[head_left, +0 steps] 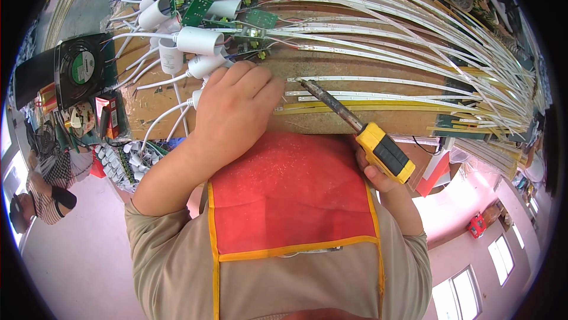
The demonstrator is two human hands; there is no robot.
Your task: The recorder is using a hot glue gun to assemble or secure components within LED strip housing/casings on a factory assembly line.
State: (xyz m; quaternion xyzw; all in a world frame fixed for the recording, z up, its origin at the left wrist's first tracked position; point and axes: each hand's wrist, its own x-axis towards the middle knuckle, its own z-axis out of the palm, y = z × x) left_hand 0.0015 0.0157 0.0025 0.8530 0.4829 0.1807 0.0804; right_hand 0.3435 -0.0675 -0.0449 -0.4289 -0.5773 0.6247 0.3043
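Observation:
My left hand (236,101) is closed, its fingers bent down over a white plastic cap (207,64) with a grey cable. Whatever the fingertips grip is hidden beneath the hand. In my right hand (381,179) is a soldering iron (384,153) with a yellow and black handle. Its dark metal tip points up and left, at or just above the end of a thin white LED strip (355,80); whether they touch I cannot tell. Green circuit boards (251,31) with wires lie beyond my left hand, joined to more strips.
Several white LED strips (384,42) fan across the wooden board (355,120) to the right. At the left stands a black fan (83,66) beside a small red box (107,116). More white caps (155,13) are piled at the far left. Another person (44,193) is at the left edge.

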